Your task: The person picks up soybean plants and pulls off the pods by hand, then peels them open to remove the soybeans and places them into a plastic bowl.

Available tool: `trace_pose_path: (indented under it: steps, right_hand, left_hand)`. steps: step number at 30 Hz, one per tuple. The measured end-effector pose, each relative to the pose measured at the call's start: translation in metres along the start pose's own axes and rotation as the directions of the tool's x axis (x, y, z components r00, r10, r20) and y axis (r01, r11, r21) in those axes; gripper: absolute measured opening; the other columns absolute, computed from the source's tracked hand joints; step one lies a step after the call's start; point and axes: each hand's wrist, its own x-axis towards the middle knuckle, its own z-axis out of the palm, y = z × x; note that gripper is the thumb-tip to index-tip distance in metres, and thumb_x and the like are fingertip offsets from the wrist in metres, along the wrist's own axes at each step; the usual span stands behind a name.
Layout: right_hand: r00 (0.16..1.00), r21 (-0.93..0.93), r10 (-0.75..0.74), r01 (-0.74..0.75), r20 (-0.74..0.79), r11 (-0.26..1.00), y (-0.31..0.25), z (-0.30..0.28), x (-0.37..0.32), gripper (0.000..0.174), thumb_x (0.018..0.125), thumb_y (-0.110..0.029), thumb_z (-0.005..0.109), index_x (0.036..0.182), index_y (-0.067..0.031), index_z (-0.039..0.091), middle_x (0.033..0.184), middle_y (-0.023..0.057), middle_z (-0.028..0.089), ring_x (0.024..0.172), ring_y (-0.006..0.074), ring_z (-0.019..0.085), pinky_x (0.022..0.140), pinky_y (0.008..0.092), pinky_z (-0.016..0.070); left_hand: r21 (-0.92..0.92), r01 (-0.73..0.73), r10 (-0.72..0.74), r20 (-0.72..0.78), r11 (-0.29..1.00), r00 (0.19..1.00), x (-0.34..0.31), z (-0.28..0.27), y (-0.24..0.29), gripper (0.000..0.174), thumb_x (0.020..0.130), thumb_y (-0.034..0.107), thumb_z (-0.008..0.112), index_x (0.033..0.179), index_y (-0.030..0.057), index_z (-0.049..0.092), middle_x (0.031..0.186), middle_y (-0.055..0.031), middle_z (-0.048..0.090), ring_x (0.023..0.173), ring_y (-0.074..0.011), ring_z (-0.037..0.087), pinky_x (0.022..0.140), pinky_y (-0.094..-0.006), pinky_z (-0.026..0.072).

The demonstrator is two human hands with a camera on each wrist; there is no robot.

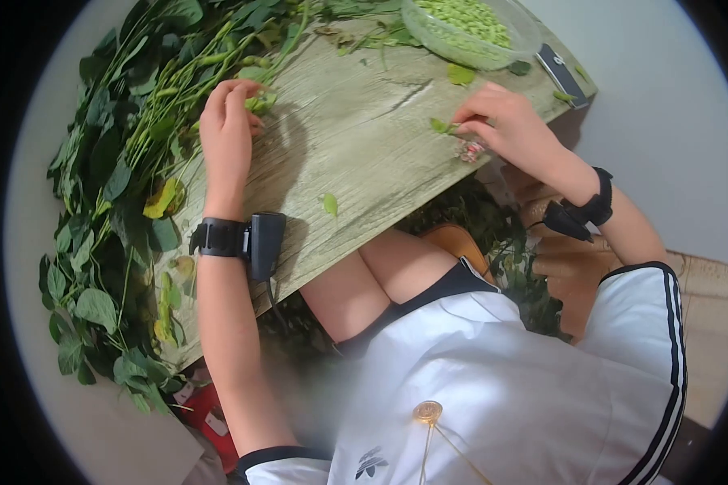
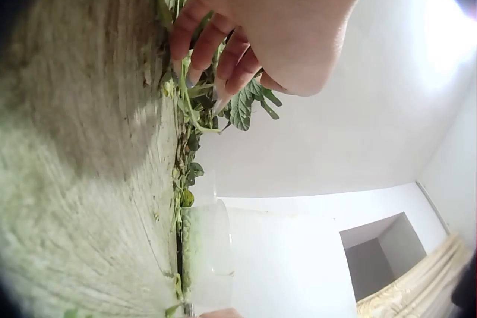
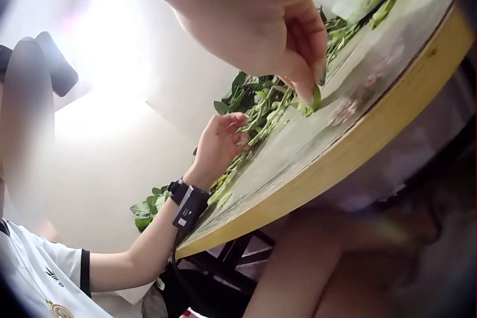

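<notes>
Shelling, prob.: R hand (image 1: pixel 501 121) pinches green pod (image 1: pixel 439 125).
L hand (image 1: pixel 229 125) by stalks (image 1: pixel 163 103), grip can't tell; next likely calls for splitting pod, bowl (image 1: pixel 528 36) beyond R hand.

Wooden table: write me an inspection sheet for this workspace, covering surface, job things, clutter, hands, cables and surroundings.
Surface: table, wood-grain top, straight edge facing the person.
Job's things: bean plants heaped along the left side; clear bowl of green beans near the far edge.
Clutter: loose green piece; yellow leaf; dark flat object, identity unclear.
Left hand: at the plants; grip unclear.
Right hand: pinches a small green pod.
Cables: black cable at the left wrist.
Surroundings: white wall; cream curtain; leaves below the table.
</notes>
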Motion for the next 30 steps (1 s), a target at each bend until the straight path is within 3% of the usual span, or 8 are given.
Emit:
trace_pose_path:
  steps: [3, 6, 11, 16, 19, 23, 26, 30]
  right_hand:
    - [0.952, 0.016, 0.305, -0.304, -0.007, 0.952, -0.005, -0.03, -0.05, 0.007, 0.076, -0.004, 0.066, 0.082, 0.0, 0.066, 0.077, 0.0125, 0.063, 0.079, 0.0304, 0.06, 0.072, 0.038, 0.0487]
    - [0.807, -0.268, 0.505, -0.436, 0.305, 0.859, 0.007, -0.072, -0.099, 0.018, 0.077, 0.003, 0.061, 0.092, -0.0001, 0.072, 0.094, 0.0164, 0.068, 0.087, 0.0299, 0.066, 0.075, 0.0367, 0.0525]
    - [0.653, -0.387, 0.712, -0.605, 0.258, 0.695, 0.002, -0.101, -0.12, 0.03, 0.079, 0.003, 0.06, 0.107, -0.0003, 0.07, 0.111, 0.0185, 0.068, 0.089, 0.0264, 0.069, 0.076, 0.0358, 0.0533]
    - [0.888, -0.065, 0.417, -0.412, 0.194, 0.909, -0.05, -0.099, -0.019, 0.02, 0.077, -0.006, 0.07, 0.096, -0.0008, 0.073, 0.084, 0.0198, 0.068, 0.075, 0.0298, 0.066, 0.072, 0.0363, 0.0513]
    - [0.984, -0.014, -0.014, 0.017, 0.178, 1.0, -0.056, -0.074, 0.054, 0.033, 0.084, -0.031, 0.071, 0.079, 0.0014, 0.072, 0.066, 0.0138, 0.064, 0.058, 0.0218, 0.059, 0.056, 0.0339, 0.0452]
    - [0.971, 0.043, -0.006, -0.004, 0.24, 0.999, -0.076, -0.024, 0.157, 0.046, 0.09, -0.044, 0.064, 0.076, 0.0001, 0.07, 0.06, 0.0083, 0.062, 0.053, 0.0161, 0.055, 0.053, 0.0312, 0.0416]
    - [0.992, 0.135, -0.113, 0.105, 0.053, 0.985, -0.049, 0.052, 0.225, 0.039, 0.084, -0.041, 0.068, 0.086, -0.0015, 0.072, 0.073, 0.012, 0.069, 0.064, 0.0215, 0.064, 0.06, 0.0333, 0.0481]
    - [0.999, -0.082, 0.014, -0.011, 0.034, 0.997, -0.046, 0.096, 0.258, 0.032, 0.078, -0.035, 0.071, 0.086, -0.0042, 0.069, 0.084, 0.0134, 0.07, 0.08, 0.0307, 0.067, 0.071, 0.0408, 0.0526]
  left_hand:
    - [-0.017, -0.028, 0.028, -0.022, 0.999, 0.999, 0.0, -0.002, -0.001, 0.029, 0.098, 0.021, 0.042, 0.102, 0.0028, 0.065, 0.098, -0.0036, 0.064, 0.063, -0.0069, 0.053, 0.057, -0.0212, 0.0435]
    - [-0.026, -0.038, 0.038, -0.017, 0.999, 0.999, 0.001, -0.003, -0.003, 0.029, 0.098, 0.021, 0.042, 0.102, 0.0025, 0.065, 0.098, -0.0033, 0.064, 0.063, -0.0066, 0.052, 0.055, -0.0211, 0.0423]
    - [-0.028, -0.056, 0.055, -0.041, 0.998, 0.998, -0.001, -0.003, 0.0, 0.028, 0.098, 0.02, 0.044, 0.104, 0.0019, 0.064, 0.097, -0.0036, 0.064, 0.062, -0.0064, 0.052, 0.055, -0.0208, 0.0413]
    - [-0.027, -0.095, 0.091, -0.133, 0.995, 0.987, 0.002, -0.003, -0.002, 0.022, 0.094, 0.014, 0.054, 0.109, -0.0018, 0.058, 0.095, -0.0079, 0.064, 0.061, -0.01, 0.056, 0.055, -0.0251, 0.0451]
    - [0.01, -0.122, 0.122, -0.159, 0.992, 0.98, 0.004, -0.005, -0.007, 0.025, 0.091, 0.014, 0.057, 0.11, -0.0021, 0.057, 0.095, -0.009, 0.065, 0.064, -0.011, 0.056, 0.057, -0.0263, 0.0458]
    - [0.14, -0.188, 0.209, -0.154, 0.972, 0.966, 0.004, -0.006, -0.012, 0.022, 0.086, 0.012, 0.06, 0.105, -0.0008, 0.059, 0.094, -0.0085, 0.063, 0.071, -0.0141, 0.056, 0.065, -0.0287, 0.0469]
    - [0.19, -0.217, 0.246, -0.145, 0.957, 0.958, 0.003, -0.006, -0.008, 0.02, 0.082, 0.009, 0.061, 0.1, 0.001, 0.061, 0.097, -0.0105, 0.06, 0.083, -0.0211, 0.055, 0.076, -0.0328, 0.046]
    - [0.429, -0.295, 0.386, -0.14, 0.854, 0.912, 0.002, -0.008, 0.001, 0.02, 0.08, 0.006, 0.059, 0.1, 0.0035, 0.061, 0.112, -0.0129, 0.055, 0.101, -0.0311, 0.047, 0.091, -0.0401, 0.0387]
